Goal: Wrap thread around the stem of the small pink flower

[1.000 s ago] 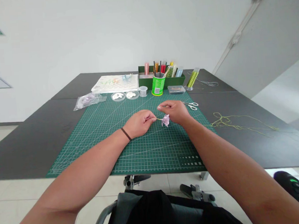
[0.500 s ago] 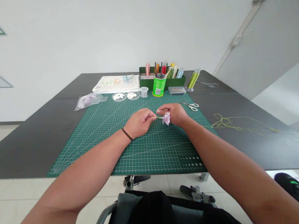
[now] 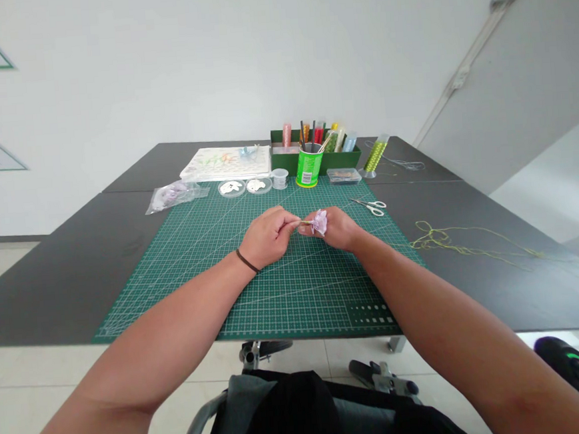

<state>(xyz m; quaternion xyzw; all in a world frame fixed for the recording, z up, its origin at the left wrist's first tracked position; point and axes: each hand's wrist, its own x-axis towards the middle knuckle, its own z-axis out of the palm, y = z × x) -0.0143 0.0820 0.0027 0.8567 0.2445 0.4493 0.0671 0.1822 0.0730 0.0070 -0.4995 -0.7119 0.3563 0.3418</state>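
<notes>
Flower over the cutting mat, between your hands.
Your left hand has a narrow grip on its stem; you cannot tell whether your right hand's grip is closed. Scissors lie on the mat.

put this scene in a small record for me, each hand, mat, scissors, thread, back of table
left hand: pinching the thin stem of a pale purple flower
right hand: at the flower, partly behind it; finger closure unclear
mat: green, gridded, under both hands
scissors: white-handled, near the mat's right edge
thread: yellow-green, loosely tangled, right of the mat
back of table: green can before a dark green box
</notes>
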